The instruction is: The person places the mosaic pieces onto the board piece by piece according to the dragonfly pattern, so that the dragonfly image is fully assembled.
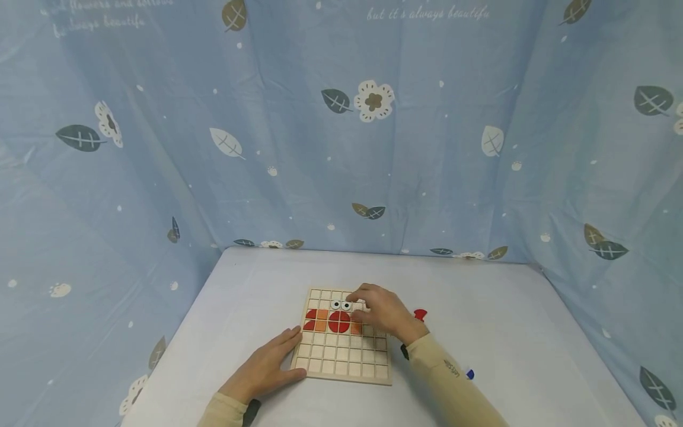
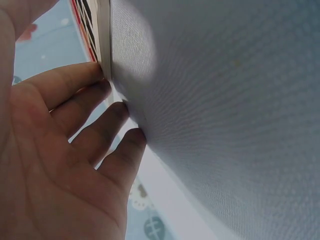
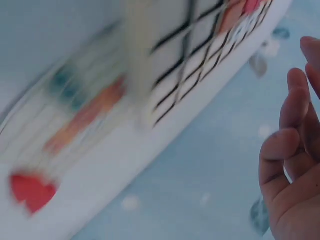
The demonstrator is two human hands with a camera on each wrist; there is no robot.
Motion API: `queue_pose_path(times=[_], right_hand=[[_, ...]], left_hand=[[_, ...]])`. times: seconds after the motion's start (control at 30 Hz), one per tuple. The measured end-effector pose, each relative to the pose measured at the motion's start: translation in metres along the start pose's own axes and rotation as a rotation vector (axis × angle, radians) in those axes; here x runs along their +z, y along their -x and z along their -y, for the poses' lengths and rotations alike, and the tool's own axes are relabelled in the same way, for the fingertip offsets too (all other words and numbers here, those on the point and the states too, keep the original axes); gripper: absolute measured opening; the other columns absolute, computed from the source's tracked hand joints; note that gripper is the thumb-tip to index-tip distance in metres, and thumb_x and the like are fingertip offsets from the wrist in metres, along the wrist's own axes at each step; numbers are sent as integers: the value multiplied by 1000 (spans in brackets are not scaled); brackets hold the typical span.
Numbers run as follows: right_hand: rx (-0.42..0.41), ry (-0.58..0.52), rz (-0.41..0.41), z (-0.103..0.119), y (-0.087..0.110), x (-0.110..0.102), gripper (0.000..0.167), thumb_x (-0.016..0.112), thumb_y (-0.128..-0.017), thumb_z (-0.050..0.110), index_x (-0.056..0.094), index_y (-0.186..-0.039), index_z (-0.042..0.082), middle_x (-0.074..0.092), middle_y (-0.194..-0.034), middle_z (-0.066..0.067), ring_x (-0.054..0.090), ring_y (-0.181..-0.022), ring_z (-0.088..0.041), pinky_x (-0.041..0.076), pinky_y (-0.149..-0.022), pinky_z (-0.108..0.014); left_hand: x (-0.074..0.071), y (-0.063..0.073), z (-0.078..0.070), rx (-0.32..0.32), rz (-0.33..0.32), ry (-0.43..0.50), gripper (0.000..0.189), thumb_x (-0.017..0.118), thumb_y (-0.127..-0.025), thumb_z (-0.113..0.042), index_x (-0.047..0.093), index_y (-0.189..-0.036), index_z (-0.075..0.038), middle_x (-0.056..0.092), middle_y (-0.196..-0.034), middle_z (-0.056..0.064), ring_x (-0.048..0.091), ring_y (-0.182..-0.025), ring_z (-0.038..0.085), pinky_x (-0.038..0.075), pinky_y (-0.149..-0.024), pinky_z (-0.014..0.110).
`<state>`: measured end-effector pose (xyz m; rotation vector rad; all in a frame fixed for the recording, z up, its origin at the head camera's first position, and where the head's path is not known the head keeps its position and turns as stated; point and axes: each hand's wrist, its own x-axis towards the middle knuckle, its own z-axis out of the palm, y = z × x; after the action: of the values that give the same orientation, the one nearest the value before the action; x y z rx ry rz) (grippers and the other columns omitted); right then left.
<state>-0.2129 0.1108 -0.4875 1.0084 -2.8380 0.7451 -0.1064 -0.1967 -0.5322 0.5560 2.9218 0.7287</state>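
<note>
A wooden grid board (image 1: 341,353) lies on the white table, with colored pieces set in its upper rows. Among them are a red circle in quarters (image 1: 339,322), orange squares (image 1: 321,320), red curved pieces (image 1: 309,325) and two eye pieces (image 1: 341,305). My left hand (image 1: 269,365) rests against the board's left edge, thumb at the near corner; in the left wrist view its fingertips (image 2: 135,135) touch the edge and cloth. Over the board's upper right, my right hand (image 1: 381,309) has thumb and fingers apart. The right wrist view shows nothing between its loosely bent fingers (image 3: 295,100).
Red pieces (image 1: 420,314) lie to the right of the board, past my right wrist. A small blue piece (image 1: 470,374) is beside the right sleeve. Patterned blue cloth (image 1: 341,148) hangs around the white tabletop (image 1: 507,332).
</note>
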Motion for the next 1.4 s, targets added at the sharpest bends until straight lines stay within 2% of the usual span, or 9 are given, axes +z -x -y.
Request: queue_pose_path(times=[0.1, 0.3, 0.4, 0.57, 0.7, 0.83, 1.17, 1.4], right_hand=[[44, 24, -18, -18, 16, -14, 35, 79, -90, 17, 72, -125, 20, 67, -121, 5, 64, -102, -15, 57, -85, -37], [121, 56, -46, -60, 49, -33, 41, 78, -88, 7, 70, -127, 19, 66, -122, 2, 59, -87, -12, 54, -70, -33], [164, 61, -40, -77, 61, -38, 42, 79, -87, 6, 70, -127, 17, 67, -121, 1, 59, -85, -13, 54, -70, -33], [236, 35, 11, -95, 73, -41, 42, 78, -87, 3, 71, -127, 12, 69, -119, -1, 60, -87, -16, 57, -78, -36], [280, 1, 36, -103, 77, -40, 41, 79, -84, 0, 72, -124, 11, 70, -115, -2, 61, -89, -18, 57, -82, -39], [303, 15, 59, -108, 78, -39, 40, 80, -83, 0, 74, -121, 11, 70, -112, -1, 62, -91, -18, 58, -86, -41], [286, 60, 97, -115, 78, -36, 29, 81, -83, 3, 79, -110, 13, 69, -100, 4, 60, -88, -12, 57, -83, -37], [314, 74, 96, -115, 80, -36, 25, 82, -84, 9, 80, -109, 12, 68, -97, 5, 59, -84, -12, 57, -80, -35]], left_hand=[[1, 0, 1, 1, 4, 1, 85, 76, -85, -55, 51, -148, -4, 44, -157, 8, 41, -143, 36, 40, -112, 54], [0, 0, 1, 0, 10, -2, 86, 75, -85, -56, 50, -149, -4, 43, -158, 9, 41, -143, 36, 40, -112, 55], [0, 0, 1, -2, 6, -4, 86, 75, -85, -55, 50, -149, -4, 44, -158, 8, 41, -143, 36, 40, -112, 55], [1, 1, 2, -12, 15, -6, 87, 74, -86, -57, 49, -150, -5, 42, -158, 8, 40, -144, 35, 39, -113, 55], [2, 2, 2, -15, 22, -6, 88, 73, -86, -58, 49, -150, -5, 42, -159, 8, 39, -144, 35, 39, -112, 55], [3, 1, 2, -6, 16, -22, 87, 73, -86, -58, 49, -150, -5, 42, -159, 7, 40, -144, 35, 40, -113, 54], [2, 1, 2, -5, 18, -6, 88, 73, -86, -59, 49, -149, -4, 41, -159, 7, 39, -145, 34, 39, -114, 53], [2, 1, 2, -11, 18, 3, 87, 75, -85, -58, 50, -149, -3, 41, -159, 7, 39, -145, 34, 38, -114, 53]])
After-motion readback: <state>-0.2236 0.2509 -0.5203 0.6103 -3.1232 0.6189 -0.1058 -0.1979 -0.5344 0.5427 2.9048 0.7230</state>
